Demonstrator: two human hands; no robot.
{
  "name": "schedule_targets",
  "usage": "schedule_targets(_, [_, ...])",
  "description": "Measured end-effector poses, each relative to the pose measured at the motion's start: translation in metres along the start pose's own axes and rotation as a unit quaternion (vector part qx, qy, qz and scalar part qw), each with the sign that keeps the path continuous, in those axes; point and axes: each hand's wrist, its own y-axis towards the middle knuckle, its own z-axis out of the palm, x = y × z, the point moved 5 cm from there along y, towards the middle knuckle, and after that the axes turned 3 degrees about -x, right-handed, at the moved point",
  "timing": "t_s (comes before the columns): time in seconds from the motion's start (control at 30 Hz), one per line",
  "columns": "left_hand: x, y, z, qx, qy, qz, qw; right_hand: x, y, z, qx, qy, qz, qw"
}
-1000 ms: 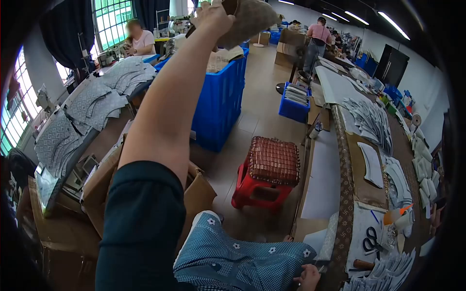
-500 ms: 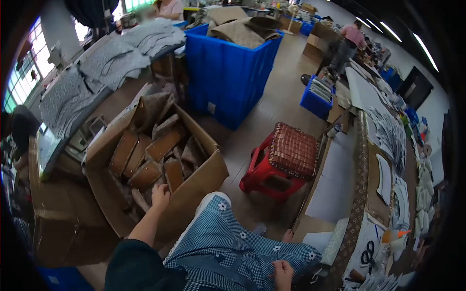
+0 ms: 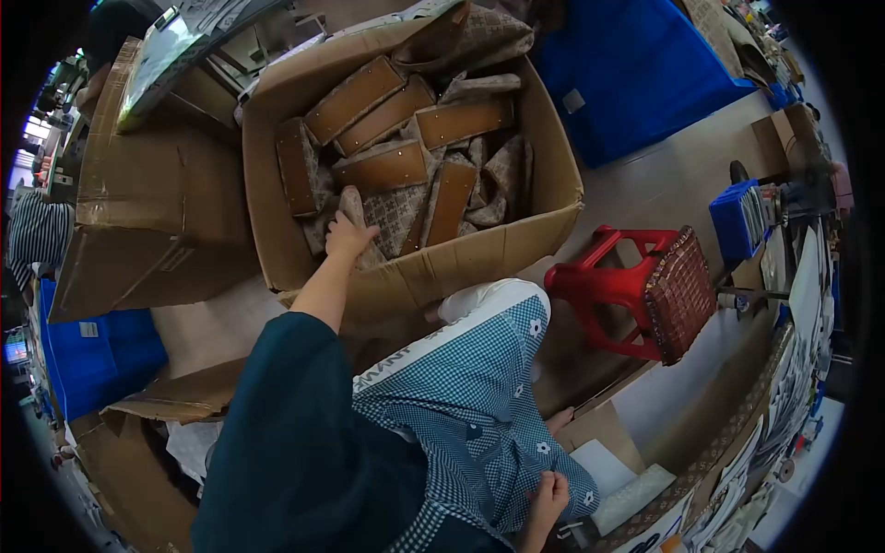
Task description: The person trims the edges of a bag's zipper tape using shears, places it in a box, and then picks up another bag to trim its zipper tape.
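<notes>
My left hand (image 3: 348,235) reaches down into an open cardboard box (image 3: 479,256) on the floor. Its fingers rest on a patterned brown-and-beige bag piece (image 3: 392,217) among several like pieces with tan leather panels (image 3: 380,167); whether they close on one I cannot tell. My right hand (image 3: 548,498) lies on my knee, fingers curled against the blue checked fabric (image 3: 479,387) of my clothing, holding nothing I can see.
A red stool (image 3: 616,290) with a woven cushion (image 3: 678,293) stands right of the box. A big blue bin (image 3: 636,69) is behind it. More cardboard boxes (image 3: 157,212) sit left; a workbench edge (image 3: 728,442) with cut pieces runs lower right.
My left arm came down from high above the blue bin, where it held a patterned piece, into the cardboard box. My head has tilted down toward the box. The right hand stayed on my knee.
</notes>
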Motion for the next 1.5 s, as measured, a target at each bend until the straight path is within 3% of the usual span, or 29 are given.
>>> schedule_targets(0.07, [0.005, 0.01, 0.021, 0.097, -0.03, -0.051, 0.993, 0.009, -0.007, 0.005, 0.001, -0.006, 0.012, 1.0])
schedule_targets(0.17, [0.012, 0.016, 0.028, 0.06, -0.05, -0.025, 0.997, 0.011, -0.012, 0.013, 0.019, -0.02, 0.005, 1.0])
schedule_targets(0.27, [0.034, 0.029, 0.0, -0.025, -0.091, -0.042, 0.995, 0.005, -0.008, 0.012, 0.028, -0.018, -0.015, 0.999])
schedule_targets(0.33, [0.045, 0.029, -0.036, -0.03, -0.125, -0.051, 0.99, -0.003, 0.002, 0.01, 0.036, -0.015, -0.028, 0.999])
schedule_targets(0.37, [0.045, 0.02, -0.061, -0.068, -0.136, 0.012, 0.988, -0.006, 0.009, 0.008, 0.04, -0.017, -0.035, 0.998])
schedule_targets(0.5, [0.038, -0.021, -0.133, -0.061, -0.238, 0.116, 0.963, 0.026, 0.019, 0.015, 0.025, -0.049, -0.104, 0.993])
schedule_targets(0.57, [0.031, -0.053, -0.163, -0.046, -0.331, 0.188, 0.923, 0.074, -0.003, 0.03, 0.017, 0.029, -0.119, 0.992])
schedule_targets(0.63, [0.003, -0.109, -0.187, -0.015, -0.464, 0.236, 0.854, 0.078, -0.001, 0.036, 0.052, 0.069, -0.148, 0.985])
schedule_targets(0.77, [-0.051, -0.205, -0.201, 0.005, -0.405, 0.408, 0.818, 0.116, -0.006, 0.044, 0.034, 0.154, -0.169, 0.973])
schedule_targets(0.83, [-0.078, -0.243, -0.196, -0.006, -0.427, 0.527, 0.734, 0.137, -0.009, 0.04, 0.057, 0.252, -0.183, 0.949])
schedule_targets(0.97, [-0.112, -0.304, -0.177, 0.145, -0.478, 0.521, 0.692, 0.162, 0.001, -0.003, -0.013, 0.421, -0.218, 0.88])
schedule_targets(1.03, [-0.127, -0.329, -0.179, 0.231, -0.496, 0.511, 0.663, 0.163, 0.011, -0.038, -0.095, 0.446, -0.228, 0.86])
schedule_targets(1.07, [-0.133, -0.338, -0.174, 0.279, -0.535, 0.462, 0.65, 0.163, 0.017, -0.057, -0.108, 0.449, -0.242, 0.853])
schedule_targets(1.1, [-0.136, -0.34, -0.167, 0.319, -0.531, 0.49, 0.613, 0.162, 0.022, -0.076, -0.118, 0.45, -0.256, 0.847])
schedule_targets(1.2, [-0.15, -0.341, -0.151, 0.444, -0.517, 0.502, 0.532, 0.145, 0.036, -0.128, -0.106, 0.392, -0.231, 0.884])
schedule_targets(1.27, [-0.16, -0.352, -0.142, 0.478, -0.537, 0.419, 0.554, 0.123, 0.029, -0.145, 0.01, 0.422, -0.271, 0.865])
schedule_targets(1.3, [-0.163, -0.349, -0.127, 0.483, -0.533, 0.382, 0.581, 0.104, 0.029, -0.153, 0.138, 0.431, -0.331, 0.828])
schedule_targets(1.37, [-0.163, -0.33, -0.08, 0.506, -0.473, 0.309, 0.652, 0.085, 0.011, -0.151, 0.037, 0.397, -0.294, 0.869])
schedule_targets(1.43, [-0.184, -0.344, -0.046, 0.504, -0.388, 0.35, 0.688, 0.074, -0.016, -0.146, -0.046, 0.374, -0.222, 0.899])
schedule_targets(1.5, [-0.19, -0.341, -0.004, 0.493, -0.318, 0.432, 0.685, 0.06, -0.037, -0.133, -0.074, 0.349, -0.2, 0.913])
